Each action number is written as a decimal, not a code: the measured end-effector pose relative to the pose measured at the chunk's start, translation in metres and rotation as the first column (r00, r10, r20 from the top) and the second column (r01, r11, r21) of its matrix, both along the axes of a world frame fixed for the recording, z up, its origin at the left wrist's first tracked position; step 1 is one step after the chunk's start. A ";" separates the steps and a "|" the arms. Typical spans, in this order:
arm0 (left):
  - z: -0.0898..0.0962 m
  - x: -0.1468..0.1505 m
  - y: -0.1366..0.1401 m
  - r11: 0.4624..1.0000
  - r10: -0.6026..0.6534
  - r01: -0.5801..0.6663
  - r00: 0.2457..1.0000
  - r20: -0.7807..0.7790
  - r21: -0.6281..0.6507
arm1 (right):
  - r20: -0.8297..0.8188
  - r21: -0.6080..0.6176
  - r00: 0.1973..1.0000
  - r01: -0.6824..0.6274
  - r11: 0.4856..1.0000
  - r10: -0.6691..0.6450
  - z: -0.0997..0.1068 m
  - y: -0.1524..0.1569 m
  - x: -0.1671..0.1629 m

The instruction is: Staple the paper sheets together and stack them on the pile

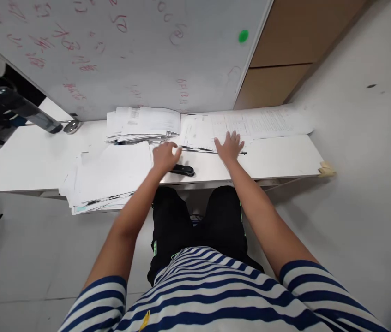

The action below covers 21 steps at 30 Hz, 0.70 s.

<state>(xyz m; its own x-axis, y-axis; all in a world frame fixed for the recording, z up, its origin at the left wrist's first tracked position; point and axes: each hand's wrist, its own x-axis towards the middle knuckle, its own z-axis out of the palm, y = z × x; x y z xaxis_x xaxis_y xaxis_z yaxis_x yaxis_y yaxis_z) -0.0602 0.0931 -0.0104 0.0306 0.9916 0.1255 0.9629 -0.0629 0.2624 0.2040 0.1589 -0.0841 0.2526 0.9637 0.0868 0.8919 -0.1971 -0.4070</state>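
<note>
My right hand point(230, 146) lies with fingers spread at the near edge of printed sheets point(247, 125) along the back of the white desk. My left hand point(165, 157) is beside the right edge of a stack of white papers point(115, 170), its thumb and fingers bent and apart, with nothing visible between them. Just below that hand lies a black stapler point(183, 170), partly covered by it. A thin dark strip point(198, 149) runs across the desk between both hands; I cannot make out what it is.
Another paper pile point(147, 122) lies against the whiteboard point(129, 60). To the left are a dark clear bottle point(39, 117) and a shiny metal object point(72, 126). Brown boxes point(285, 37) stand behind, a white wall point(364, 138) to the right. The desk's right corner point(327, 169) is taped.
</note>
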 end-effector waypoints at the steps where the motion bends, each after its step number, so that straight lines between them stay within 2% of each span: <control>1: 0.010 -0.005 0.016 0.999 -0.021 0.023 0.998 -0.056 0.035 | 0.011 0.000 1.000 0.000 1.000 0.000 -0.001 0.002 -0.001; 4: 0.023 -0.018 0.066 0.990 -0.138 0.138 0.969 -0.205 -0.016 | 0.030 -0.011 1.000 -0.003 1.000 0.003 -0.001 0.005 -0.001; 6: 0.018 -0.026 0.092 0.961 -0.272 0.245 0.920 -0.284 -0.126 | 0.028 -0.018 1.000 -0.007 1.000 0.007 0.000 0.006 -0.001; 8: 0.005 -0.035 0.108 0.938 -0.330 0.272 0.889 -0.318 -0.215 | 0.020 -0.022 1.000 -0.013 1.000 0.014 0.001 0.007 -0.001; 10: -0.008 -0.045 0.113 0.945 -0.304 0.239 0.894 -0.329 -0.223 | 0.014 -0.027 1.000 -0.023 0.999 0.023 0.002 0.007 0.000; 13: -0.019 -0.061 0.105 0.971 -0.224 0.182 0.916 -0.332 -0.152 | 0.018 -0.035 1.000 -0.019 0.999 0.019 0.002 0.007 0.000; 16: -0.019 -0.076 0.095 0.983 -0.179 0.154 0.931 -0.317 -0.104 | 0.028 -0.030 1.000 -0.008 1.000 0.009 0.000 0.007 0.000; 21: -0.010 -0.097 0.091 0.990 -0.126 0.100 0.951 -0.284 -0.102 | 0.028 -0.027 0.999 -0.023 0.999 0.024 -0.002 0.008 0.001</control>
